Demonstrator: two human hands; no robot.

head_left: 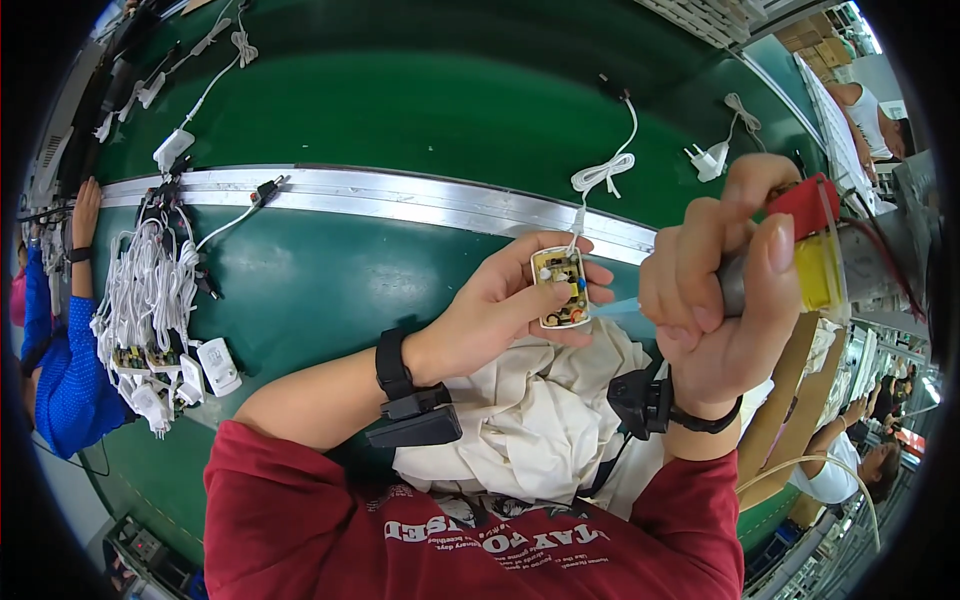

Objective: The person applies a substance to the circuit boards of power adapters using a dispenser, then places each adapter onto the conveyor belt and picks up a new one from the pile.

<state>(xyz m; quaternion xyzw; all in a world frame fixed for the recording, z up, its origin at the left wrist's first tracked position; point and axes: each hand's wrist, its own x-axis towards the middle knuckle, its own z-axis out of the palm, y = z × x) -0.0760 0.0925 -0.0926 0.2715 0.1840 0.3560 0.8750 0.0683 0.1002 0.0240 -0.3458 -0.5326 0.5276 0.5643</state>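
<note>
The left hand [500, 290] is closed round a small white casing [568, 326], thumb across its face and fingertips showing past its far side; inside that casing, face up within the grip, sits a circuit board [561, 268] crowded with small parts, some yellow, one blue; a white cord [603, 178] leaves the casing's upper end and runs away from the grip, over the metal strip [420, 207], to a looped bundle on the green surface beyond; to the right of this grip, the right hand [728, 280] is clenched on a grey tubular tool [822, 272] with a yellow band, a red block [806, 206] sitting above it; from below the right fingers a pale tip [620, 308] points at the casing, though whether it touches cannot be told; below both grips lies crumpled white cloth [525, 410]; well left of the left grip is a heap of white cords [150, 290], with white adapters [218, 366] at its lower end; beyond the right hand lies a white plug [708, 160] with its cord; farther left than the heap rests a co-worker's hand [86, 212]
</note>
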